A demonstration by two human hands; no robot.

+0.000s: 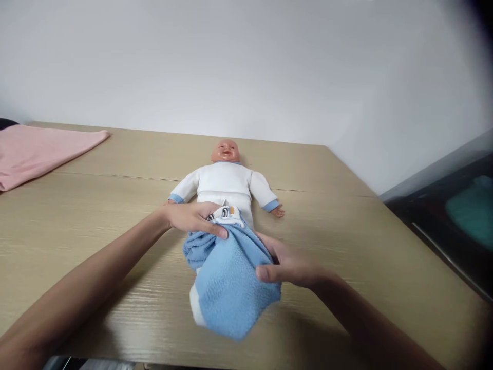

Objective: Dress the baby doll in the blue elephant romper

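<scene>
Garment (pixel 233 288) bunched between left fingers (pixel 217 230), pinching upper edge, and right fingers (pixel 268 273), pinching side.

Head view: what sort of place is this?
Some indoor room, possibly a practice or staging spot; home or office I can't tell. Clues: a wood-grain table in front of a pale wall, with a clothed baby doll lying on it.

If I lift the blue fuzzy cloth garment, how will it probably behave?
The blue fuzzy cloth garment is probably floppy, since it folds and bunches between the left hand and right hand. Its textured surface likely grips rather than slips.
</scene>
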